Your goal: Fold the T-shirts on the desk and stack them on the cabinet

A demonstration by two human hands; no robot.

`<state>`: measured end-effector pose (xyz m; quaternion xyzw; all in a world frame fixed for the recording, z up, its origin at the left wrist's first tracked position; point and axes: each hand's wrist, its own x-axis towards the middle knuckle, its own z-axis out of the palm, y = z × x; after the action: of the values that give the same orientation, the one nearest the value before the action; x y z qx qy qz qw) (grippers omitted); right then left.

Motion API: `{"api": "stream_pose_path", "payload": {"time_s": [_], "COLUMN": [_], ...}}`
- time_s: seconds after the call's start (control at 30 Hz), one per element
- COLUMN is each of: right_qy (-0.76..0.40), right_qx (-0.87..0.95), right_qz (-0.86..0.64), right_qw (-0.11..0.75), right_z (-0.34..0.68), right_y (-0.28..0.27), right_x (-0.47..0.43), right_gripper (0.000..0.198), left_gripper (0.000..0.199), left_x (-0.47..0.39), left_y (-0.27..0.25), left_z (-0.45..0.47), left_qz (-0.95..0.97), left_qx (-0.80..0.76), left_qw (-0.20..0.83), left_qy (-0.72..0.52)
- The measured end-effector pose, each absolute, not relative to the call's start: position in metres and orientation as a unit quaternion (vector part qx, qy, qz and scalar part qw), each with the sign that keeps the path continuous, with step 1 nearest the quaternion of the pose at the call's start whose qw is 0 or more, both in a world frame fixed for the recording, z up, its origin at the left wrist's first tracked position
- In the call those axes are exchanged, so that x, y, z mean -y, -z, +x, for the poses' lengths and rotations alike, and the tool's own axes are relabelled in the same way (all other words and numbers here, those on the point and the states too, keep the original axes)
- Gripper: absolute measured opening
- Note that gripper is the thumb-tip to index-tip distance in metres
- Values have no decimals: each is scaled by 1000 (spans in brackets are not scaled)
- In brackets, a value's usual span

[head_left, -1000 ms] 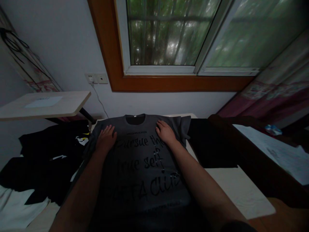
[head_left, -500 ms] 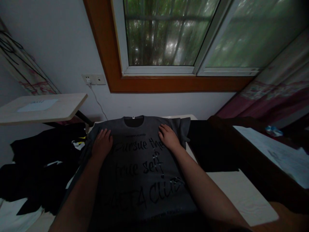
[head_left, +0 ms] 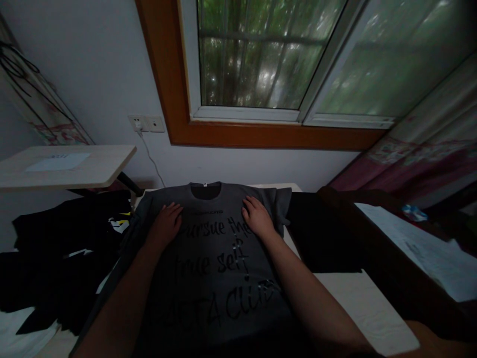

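A dark grey T-shirt point(head_left: 208, 238) with black lettering lies spread front side up on a pale table, its collar at the far edge. My left hand point(head_left: 166, 223) rests flat on the upper left chest of the shirt, fingers stretched out. On the upper right chest, beside the lettering, lies my right hand point(head_left: 257, 215), also flat with its fingers extended. Neither hand grips the cloth. The shirt's right sleeve point(head_left: 281, 204) hangs out past the table's edge; the lower hem is lost in the dark near me.
Black garments point(head_left: 67, 228) are heaped at the left, below a pale wooden board point(head_left: 100, 169) bearing a paper. Black cloth point(head_left: 324, 228) and a pale board point(head_left: 368, 308) are at the right. A plugged-in cord point(head_left: 151, 156) runs down the wall behind.
My left hand has slid a little to the right across the shirt, toward its middle. The right hand stays at about the same spot on the cloth. The view has shifted slightly.
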<state>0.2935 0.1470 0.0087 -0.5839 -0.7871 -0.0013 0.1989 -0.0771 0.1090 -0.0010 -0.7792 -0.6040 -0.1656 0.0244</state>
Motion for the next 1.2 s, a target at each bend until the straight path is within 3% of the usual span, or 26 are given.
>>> {"api": "stream_pose_path", "payload": {"time_s": [1.2], "right_qy": [13], "right_qx": [774], "right_qz": [-576], "right_qw": [264], "right_z": [294], "right_y": [0], "right_x": [-150], "right_gripper": [39], "left_gripper": [56], "left_x": [-102], "left_y": [3], "left_z": [-66], "left_qz": [-743], "left_qx": [659], "left_qw": [53], "left_qy": [108]}}
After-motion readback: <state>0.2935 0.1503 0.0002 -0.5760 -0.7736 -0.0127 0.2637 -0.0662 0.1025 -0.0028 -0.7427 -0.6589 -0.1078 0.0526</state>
